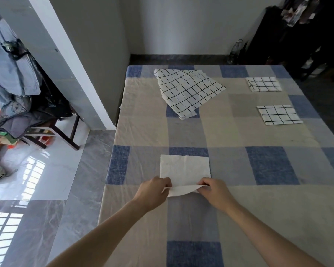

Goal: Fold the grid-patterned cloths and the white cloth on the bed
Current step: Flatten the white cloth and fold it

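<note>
The white cloth [184, 167] lies on the near half of the bed [258, 170], folded to a rectangle. My left hand [154, 191] pinches its near left corner and my right hand [215, 193] pinches its near right corner; the near edge is lifted off the bed and curls between them. A large grid-patterned cloth [188, 90] lies loosely folded and askew at the far middle. Two small folded grid-patterned cloths rest flat on the right, one far [263, 84] and one nearer [279, 115].
The bed's left edge runs beside a grey tiled floor [46, 218]. A chair [52, 130] piled with clothes stands at left behind a white wall corner [73, 60]. Dark furniture [297, 35] and a bottle [235, 51] stand beyond the bed's far right.
</note>
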`<control>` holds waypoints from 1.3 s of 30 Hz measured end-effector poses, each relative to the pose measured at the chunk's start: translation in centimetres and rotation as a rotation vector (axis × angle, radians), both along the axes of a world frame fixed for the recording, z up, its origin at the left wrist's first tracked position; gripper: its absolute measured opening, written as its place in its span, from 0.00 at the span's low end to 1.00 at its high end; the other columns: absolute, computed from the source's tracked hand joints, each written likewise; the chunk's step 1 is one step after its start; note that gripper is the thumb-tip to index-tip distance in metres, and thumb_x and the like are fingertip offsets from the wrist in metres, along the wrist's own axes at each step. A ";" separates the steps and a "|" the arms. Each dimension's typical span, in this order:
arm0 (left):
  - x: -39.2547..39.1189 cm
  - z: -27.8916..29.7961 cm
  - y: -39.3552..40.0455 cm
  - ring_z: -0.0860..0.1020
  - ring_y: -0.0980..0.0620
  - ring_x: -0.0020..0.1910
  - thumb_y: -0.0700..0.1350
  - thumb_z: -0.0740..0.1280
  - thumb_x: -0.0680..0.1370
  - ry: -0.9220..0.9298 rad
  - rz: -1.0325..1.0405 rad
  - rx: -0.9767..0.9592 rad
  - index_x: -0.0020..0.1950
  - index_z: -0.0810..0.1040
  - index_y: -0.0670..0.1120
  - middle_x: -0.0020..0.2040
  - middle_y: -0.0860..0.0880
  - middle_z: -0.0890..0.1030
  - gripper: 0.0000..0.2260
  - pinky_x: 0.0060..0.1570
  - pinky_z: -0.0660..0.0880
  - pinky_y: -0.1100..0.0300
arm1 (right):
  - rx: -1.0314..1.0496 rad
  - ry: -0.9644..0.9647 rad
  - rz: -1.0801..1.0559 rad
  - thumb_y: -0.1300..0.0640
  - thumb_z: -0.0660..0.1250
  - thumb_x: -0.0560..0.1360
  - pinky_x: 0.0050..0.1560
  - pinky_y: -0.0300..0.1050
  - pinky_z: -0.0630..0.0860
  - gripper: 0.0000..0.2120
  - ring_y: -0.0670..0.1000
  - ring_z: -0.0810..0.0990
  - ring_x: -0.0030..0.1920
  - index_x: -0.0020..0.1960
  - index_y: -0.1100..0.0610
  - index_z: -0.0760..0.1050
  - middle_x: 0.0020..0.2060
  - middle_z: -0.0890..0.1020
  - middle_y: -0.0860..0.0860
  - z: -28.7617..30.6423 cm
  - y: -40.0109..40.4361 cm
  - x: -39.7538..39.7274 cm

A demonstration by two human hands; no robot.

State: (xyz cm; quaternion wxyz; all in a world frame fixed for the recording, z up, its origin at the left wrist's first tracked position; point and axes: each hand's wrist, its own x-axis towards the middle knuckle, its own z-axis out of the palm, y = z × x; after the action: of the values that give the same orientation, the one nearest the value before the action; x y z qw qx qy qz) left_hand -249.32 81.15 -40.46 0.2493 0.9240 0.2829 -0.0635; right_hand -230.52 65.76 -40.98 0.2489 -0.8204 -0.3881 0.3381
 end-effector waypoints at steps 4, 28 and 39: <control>1.0 -0.2 1.4 0.78 0.54 0.37 0.46 0.58 0.80 -0.078 0.139 -0.166 0.56 0.70 0.55 0.40 0.53 0.79 0.07 0.38 0.75 0.55 | -0.014 0.030 -0.049 0.55 0.69 0.74 0.38 0.35 0.69 0.06 0.44 0.79 0.38 0.39 0.54 0.80 0.35 0.82 0.47 0.3 1.3 2.2; 5.0 -5.4 0.9 0.39 0.53 0.78 0.53 0.48 0.83 -0.096 -0.178 0.111 0.78 0.55 0.48 0.79 0.53 0.44 0.23 0.75 0.37 0.53 | 0.012 -0.187 -0.310 0.54 0.70 0.74 0.50 0.50 0.77 0.13 0.53 0.81 0.48 0.57 0.51 0.74 0.49 0.82 0.51 -3.6 6.8 4.9; 5.0 -6.2 1.1 0.37 0.55 0.77 0.52 0.47 0.83 -0.047 -0.146 0.114 0.79 0.52 0.51 0.78 0.55 0.43 0.23 0.75 0.37 0.53 | 0.137 -0.740 -0.101 0.53 0.60 0.77 0.56 0.55 0.72 0.22 0.59 0.73 0.60 0.70 0.56 0.66 0.63 0.73 0.58 -3.0 6.8 0.8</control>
State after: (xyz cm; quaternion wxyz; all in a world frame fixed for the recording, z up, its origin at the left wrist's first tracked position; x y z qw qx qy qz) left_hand -244.36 82.28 -46.70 0.1975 0.9561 0.2121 -0.0436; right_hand -229.74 72.55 -43.96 0.1625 -0.8865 -0.4327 -0.0206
